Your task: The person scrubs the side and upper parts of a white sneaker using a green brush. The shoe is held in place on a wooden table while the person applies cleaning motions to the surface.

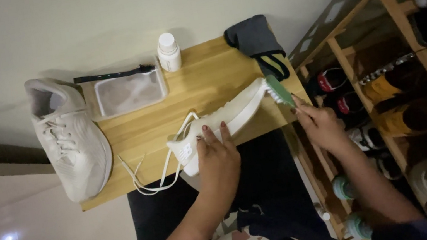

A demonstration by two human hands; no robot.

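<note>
A white sneaker (235, 112) lies on its side across the front edge of a small wooden table (202, 82), its loose laces (148, 175) trailing to the left. My left hand (217, 156) presses down on the shoe's heel end and holds it. My right hand (320, 124) grips a green brush (279, 91) whose white bristles touch the sole at the toe. A second white sneaker (68, 139) rests on the table's left edge, sole down.
A clear plastic tray (127, 92) with a black tool along its far rim and a small white bottle (168, 52) stand at the table's back. A dark cloth (261, 45) hangs off the right corner. A wooden shoe rack (388, 82) with several shoes stands at right.
</note>
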